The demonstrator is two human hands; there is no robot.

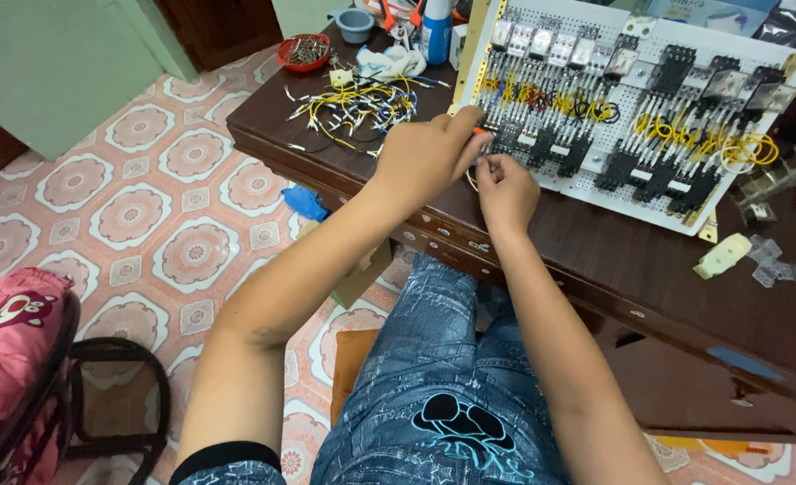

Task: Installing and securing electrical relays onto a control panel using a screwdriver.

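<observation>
A white perforated panel [676,193] with rows of black relay sockets and yellow and black wiring leans on the dark wooden table [650,269]. My left hand [425,154] is closed around an orange-handled screwdriver [481,131], its tip at the panel's lower left sockets. Just below, my right hand [506,189] pinches a thin wire [472,178] at the same spot.
A pile of short yellow, black and white wires [362,108] lies at the table's left. Behind it stand a red bowl [304,52], a grey cup [355,24] and a blue-and-white bottle [436,31]. A cream plastic part [723,255] lies right. A pink bag [7,350] rests on a chair at lower left.
</observation>
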